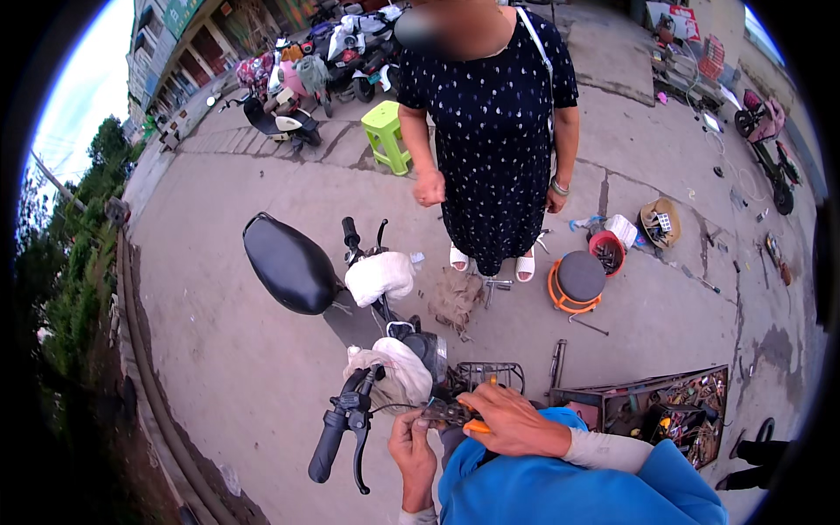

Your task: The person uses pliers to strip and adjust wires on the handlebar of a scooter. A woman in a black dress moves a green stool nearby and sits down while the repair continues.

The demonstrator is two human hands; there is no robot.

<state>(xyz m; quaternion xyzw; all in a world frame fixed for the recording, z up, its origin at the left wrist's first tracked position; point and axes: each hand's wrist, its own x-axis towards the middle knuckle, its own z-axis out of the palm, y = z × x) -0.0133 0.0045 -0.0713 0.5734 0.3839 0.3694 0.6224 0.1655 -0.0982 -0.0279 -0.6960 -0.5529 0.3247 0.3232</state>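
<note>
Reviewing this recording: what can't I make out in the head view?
- Head view: much of the orange-handled tool, hidden by the right hand.
- Head view: whatever lies between the fingertips of the left hand, too small.
- Head view: separate items inside the toolbox, too small.
- Head view: the lower-right bystander above the legs, cut off by the rim.

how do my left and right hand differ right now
The right hand grips an orange-handled tool; the left hand pinches something too small to make out. The right hand's fingers point leftward; the left hand's point up the picture. Both hands are bare and close together.
</note>
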